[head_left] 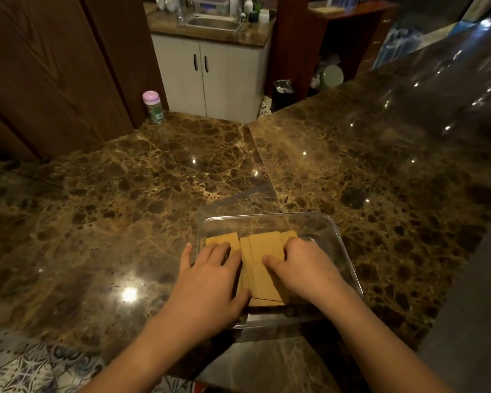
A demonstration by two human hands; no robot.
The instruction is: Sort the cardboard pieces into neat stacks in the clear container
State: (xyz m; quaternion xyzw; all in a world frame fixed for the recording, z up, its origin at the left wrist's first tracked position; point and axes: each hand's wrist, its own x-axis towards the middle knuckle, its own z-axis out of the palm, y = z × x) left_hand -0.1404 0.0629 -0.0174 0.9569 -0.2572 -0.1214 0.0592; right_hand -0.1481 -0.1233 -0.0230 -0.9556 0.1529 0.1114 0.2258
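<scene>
Head view: the clear container [335,236] is sitting on the brown marble counter [125,208], near the front edge, w/ the cardboard pieces [262,251] lying flat inside it, tan, roughly in side-by-side stacks running front to back. Both hands are reaching down into the container from the near side. The left hand [210,282] is lying palm-down over the left stack, fingers spread apart and flat, not gripping anything; fingertips are resting on the far part of that stack, thumb is sitting near the front of the middle stack, and the pinky is hanging outside the container's left wall. The right hand [304,268] is lying over the right-side pieces, fingers curled down at the far end of the cardboard, thumb stretched left & pressing on the middle stack; can't tell whether the fingers are actually pinching a piece, they're hiding what's under them. So the cardboard is sitting between & beneath the two hands, the middle stack showing in the gap. Far back on the counter, well apart from the container, a small jar w/ a pink lid [153,106] is standing upright. Beyond the counter, a sink [214,22] over white cabinet doors [201,72].
</scene>
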